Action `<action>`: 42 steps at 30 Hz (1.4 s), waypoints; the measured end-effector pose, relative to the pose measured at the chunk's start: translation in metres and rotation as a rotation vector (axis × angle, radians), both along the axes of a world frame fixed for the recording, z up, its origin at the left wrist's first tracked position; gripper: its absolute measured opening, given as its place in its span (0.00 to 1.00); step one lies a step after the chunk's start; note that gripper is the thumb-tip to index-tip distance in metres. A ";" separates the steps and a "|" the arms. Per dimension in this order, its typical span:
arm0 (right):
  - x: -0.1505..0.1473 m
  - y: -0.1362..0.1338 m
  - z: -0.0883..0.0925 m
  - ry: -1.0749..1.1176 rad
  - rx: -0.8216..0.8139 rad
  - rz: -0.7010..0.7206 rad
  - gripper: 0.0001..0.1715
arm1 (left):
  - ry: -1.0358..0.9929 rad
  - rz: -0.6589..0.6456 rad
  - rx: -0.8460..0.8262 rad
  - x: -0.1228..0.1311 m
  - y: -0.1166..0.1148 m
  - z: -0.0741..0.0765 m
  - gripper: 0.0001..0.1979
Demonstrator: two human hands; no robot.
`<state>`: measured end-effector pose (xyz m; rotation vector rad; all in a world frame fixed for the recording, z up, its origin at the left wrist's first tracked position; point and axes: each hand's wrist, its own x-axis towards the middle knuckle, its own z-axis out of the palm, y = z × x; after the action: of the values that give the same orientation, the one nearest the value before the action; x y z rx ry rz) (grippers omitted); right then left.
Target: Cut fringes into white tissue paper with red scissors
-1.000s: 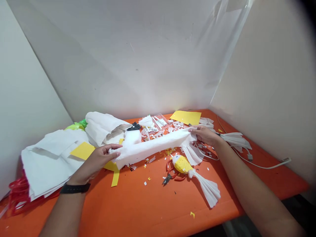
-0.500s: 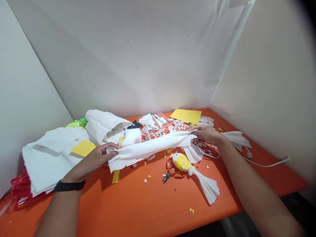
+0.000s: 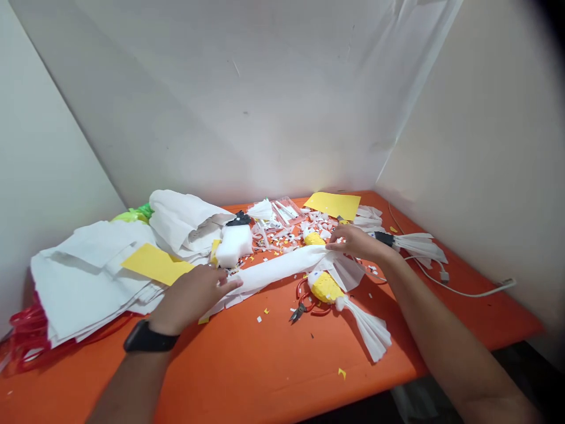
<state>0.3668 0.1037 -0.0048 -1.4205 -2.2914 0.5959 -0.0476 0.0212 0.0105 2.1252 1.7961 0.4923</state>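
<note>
A long folded strip of white crepe paper (image 3: 278, 268) stretches between my hands, low over the table. My left hand (image 3: 196, 294), with a black watch on its wrist, has thumb and fingers closed at the strip's left end. At the other end, my right hand (image 3: 355, 241) pinches the strip between thumb and fingertips. Just in front of the strip lies a small yellow-bodied bird figure (image 3: 325, 287) with a pleated white tail (image 3: 368, 330). It rests on red-handled pliers (image 3: 299, 311). Another yellow figure (image 3: 314, 238) shows partly behind the strip, near my right fingers.
White sheets (image 3: 83, 282) and a yellow sheet (image 3: 154, 263) are piled at left. White foam (image 3: 233, 244) stands behind the strip. Scraps cover the back of the orange table (image 3: 247, 365), near a yellow card (image 3: 334, 204). A white cable (image 3: 468, 292) runs along the right.
My left hand has moved right and down along the strip, and my right hand has shifted slightly left. The strip now hangs lower, and the second yellow figure has come into view.
</note>
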 end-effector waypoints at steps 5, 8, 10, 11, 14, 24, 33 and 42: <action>-0.014 -0.011 0.005 -0.114 0.185 0.031 0.11 | 0.515 -0.119 0.172 0.026 -0.006 -0.006 0.12; -0.039 -0.022 0.014 -0.074 0.238 0.128 0.10 | 0.496 -0.192 0.178 0.030 -0.005 -0.010 0.23; -0.062 -0.027 0.018 -0.094 0.224 0.222 0.11 | 0.448 -0.253 0.155 0.029 -0.003 -0.015 0.27; -0.074 -0.028 0.019 -0.132 0.200 0.261 0.14 | 0.421 -0.277 0.143 0.028 -0.002 -0.017 0.28; -0.103 -0.024 0.020 -0.302 0.124 0.293 0.30 | 0.351 -0.298 0.128 0.026 -0.001 -0.023 0.31; -0.117 -0.023 0.037 -0.456 0.035 0.391 0.10 | 0.280 -0.243 0.062 0.048 -0.012 -0.004 0.18; -0.127 -0.054 0.069 -0.444 0.204 0.279 0.20 | -0.124 -0.079 0.051 0.066 -0.014 0.012 0.13; -0.126 -0.085 0.069 -0.453 0.300 -0.058 0.12 | -0.294 -0.062 -0.095 0.072 -0.029 0.020 0.16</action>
<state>0.2411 0.0186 0.0646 -1.5823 -2.5233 -0.1051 0.0245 -0.0075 0.0309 1.9245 1.5549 0.6521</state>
